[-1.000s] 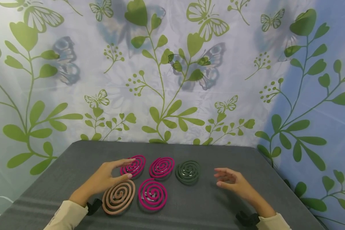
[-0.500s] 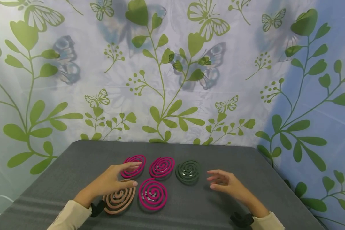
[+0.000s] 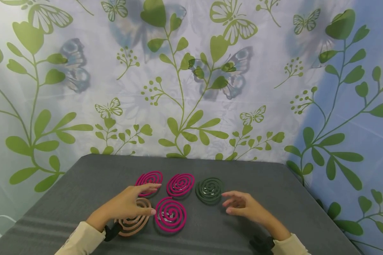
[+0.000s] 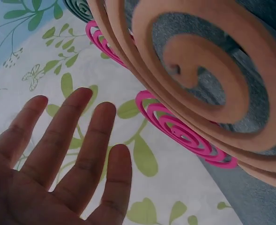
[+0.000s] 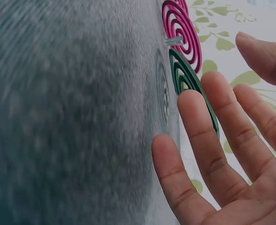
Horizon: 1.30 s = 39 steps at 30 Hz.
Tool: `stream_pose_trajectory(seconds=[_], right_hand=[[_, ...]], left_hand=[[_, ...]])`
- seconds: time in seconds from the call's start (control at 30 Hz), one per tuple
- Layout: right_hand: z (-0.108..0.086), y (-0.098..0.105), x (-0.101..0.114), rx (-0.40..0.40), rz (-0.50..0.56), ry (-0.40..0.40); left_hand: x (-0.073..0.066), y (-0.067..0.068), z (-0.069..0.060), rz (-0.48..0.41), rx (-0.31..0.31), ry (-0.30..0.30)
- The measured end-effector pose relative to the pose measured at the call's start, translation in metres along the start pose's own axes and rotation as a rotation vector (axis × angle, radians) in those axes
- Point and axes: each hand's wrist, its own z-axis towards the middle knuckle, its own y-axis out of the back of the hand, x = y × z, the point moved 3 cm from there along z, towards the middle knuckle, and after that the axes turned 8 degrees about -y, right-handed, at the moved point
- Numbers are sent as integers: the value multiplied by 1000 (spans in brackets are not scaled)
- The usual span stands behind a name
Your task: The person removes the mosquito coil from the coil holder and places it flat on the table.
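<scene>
Mosquito coils lie in two rows on the table. At the back are a pink coil [image 3: 152, 177], a second pink coil [image 3: 180, 183] and a dark green coil [image 3: 210, 187]. In front sit a tan coil [image 3: 143, 220] and a third pink coil [image 3: 172, 214]. My left hand [image 3: 126, 203] hovers over the tan coil, partly hiding it and the back-left pink one; the left wrist view shows its fingers [image 4: 84, 140] spread, holding nothing. My right hand [image 3: 247, 207] is just right of the green coil, its fingers [image 5: 201, 126] loosely extended and empty.
A grey cloth covers the table [image 3: 274, 184]. Behind it hangs a curtain [image 3: 191, 88] printed with green leaves and butterflies. Small shiny metal stands [image 3: 208, 191] show within some coils. A white loop [image 3: 1, 225] is at the far left.
My right hand has moved left, closer to the green coil. My left hand has shifted right and slightly nearer, over the tan coil. The coils stay in place.
</scene>
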Motion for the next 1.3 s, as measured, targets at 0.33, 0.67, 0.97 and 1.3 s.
stream_pose_trajectory(seconds=[0.33,0.67,0.97,1.3], right_hand=[[11,-14,0,84,37,33],[22,-27,2,123,62,-14],[32,-40,1,180,116,-81],[43,-58,3,238,160,-139]], left_hand=[[-2,-8,6,-12,74,34],[-6,-12,9,12,127,70],[-3,-18,12,113,141,133],[11,-25,15,182,160,134]])
